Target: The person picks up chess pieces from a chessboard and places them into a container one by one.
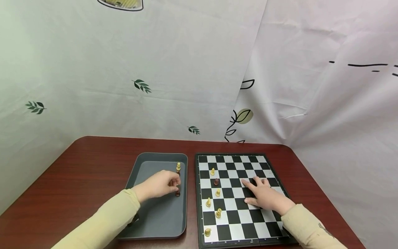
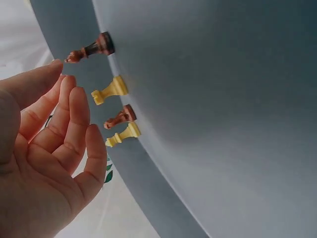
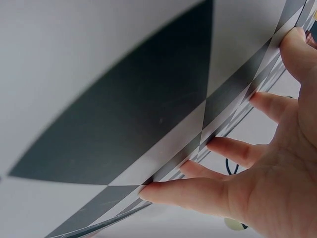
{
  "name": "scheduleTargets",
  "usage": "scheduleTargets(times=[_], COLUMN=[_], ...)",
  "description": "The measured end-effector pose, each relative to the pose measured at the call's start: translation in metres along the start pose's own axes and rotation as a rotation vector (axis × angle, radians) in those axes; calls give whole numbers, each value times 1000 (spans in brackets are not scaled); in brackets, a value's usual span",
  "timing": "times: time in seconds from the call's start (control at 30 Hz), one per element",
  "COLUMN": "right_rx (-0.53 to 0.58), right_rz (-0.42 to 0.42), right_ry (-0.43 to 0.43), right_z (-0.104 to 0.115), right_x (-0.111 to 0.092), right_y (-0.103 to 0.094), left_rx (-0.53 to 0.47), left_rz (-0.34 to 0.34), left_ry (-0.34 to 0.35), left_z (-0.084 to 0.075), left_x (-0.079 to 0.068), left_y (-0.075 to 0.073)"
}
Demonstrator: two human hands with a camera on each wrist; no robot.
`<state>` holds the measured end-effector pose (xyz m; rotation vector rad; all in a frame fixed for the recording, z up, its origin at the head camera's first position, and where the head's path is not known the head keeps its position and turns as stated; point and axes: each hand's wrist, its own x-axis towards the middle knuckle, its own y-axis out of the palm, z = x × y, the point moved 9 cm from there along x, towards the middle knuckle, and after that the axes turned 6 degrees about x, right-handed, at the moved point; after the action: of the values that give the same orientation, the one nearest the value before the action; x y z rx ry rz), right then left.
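My left hand [image 1: 160, 185] is over the right side of a grey tray [image 1: 155, 221], its fingers loosely bent. In the left wrist view the thumb tip is close to the top of a brown chess piece [image 2: 91, 48]; whether they touch I cannot tell. Lined up beside it stand a yellow rook [image 2: 110, 90], a smaller brown piece [image 2: 120, 117] and another yellow piece [image 2: 124, 135]. My right hand [image 1: 265, 195] rests with spread fingers on a black-and-white chessboard [image 1: 228, 216]. Its fingertips touch the squares in the right wrist view, and it holds nothing.
Down the board's left side stand a brown piece [image 1: 216, 182] and several yellow pieces, among them a pawn [image 1: 212, 171] and one near the front corner [image 1: 207, 232]. Tray and board lie side by side on a reddish-brown table [image 1: 81, 180]. A white printed cloth [image 1: 174, 69] hangs behind.
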<state>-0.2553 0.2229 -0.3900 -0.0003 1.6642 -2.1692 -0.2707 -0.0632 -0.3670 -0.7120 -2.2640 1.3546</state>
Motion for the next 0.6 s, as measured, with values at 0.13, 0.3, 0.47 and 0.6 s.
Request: scheduleTargets(times=[0.13,0.3,0.47,0.6], right_rx=[-1,-7,-14,-23], right_rz=[-1,-3,-1,1], right_ry=[-10,-18,-12,-6], right_z=[0,-1,-2,-2], right_x=[0,2,2,2], right_y=[1,1,2,1], left_rx=[-4,4,-2,-15], left_rz=[-9,-7,-4,-1], left_ry=[0,-13,-15,-14], left_z=[-2,-3,-4,-8], left_x=[1,2,4,6], left_y=[-2,-2,-1,-2])
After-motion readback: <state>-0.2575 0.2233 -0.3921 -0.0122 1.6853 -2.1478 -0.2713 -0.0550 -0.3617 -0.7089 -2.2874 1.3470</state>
